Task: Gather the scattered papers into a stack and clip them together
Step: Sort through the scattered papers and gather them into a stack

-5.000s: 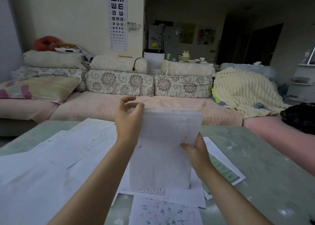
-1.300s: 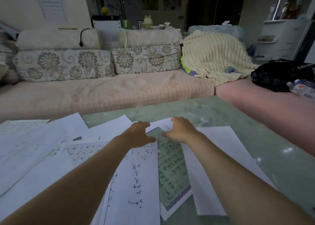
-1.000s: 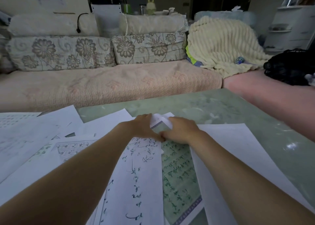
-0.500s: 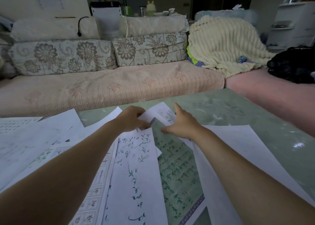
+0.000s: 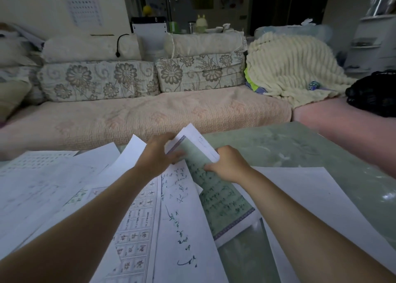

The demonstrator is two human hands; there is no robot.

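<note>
Papers [image 5: 64,186] lie fanned and overlapping across a pale green marbled worktop [image 5: 300,145] as a person reaches both bare forearms over them. Left hand [image 5: 157,156] and right hand [image 5: 229,165] meet at the far end of a green sheet [image 5: 222,201] printed with dark characters and edged in purple. That end is lifted off the surface and bent upward, with a white sheet [image 5: 198,140] rising just behind it. The left grip is clenched on the raised top corner of the green sheet, fingers curled at its edge. The right grip grasps the same sheet a little nearer, along its right side, fingers folded over the paper. The near end of the green sheet rests flat on the worktop, its left edge overlapped by a handwritten page [image 5: 184,218] lying between the forearms. Beside that, a gridded practice page [image 5: 137,222] passes under the left forearm. A blank page [image 5: 310,201] lies to the right, beneath the right forearm. Beyond the worktop stands a pink-covered sofa [image 5: 150,115] with floral cushions [image 5: 96,79], a cream ribbed blanket [image 5: 289,68] and a black bag [image 5: 372,92] at its right end.
</note>
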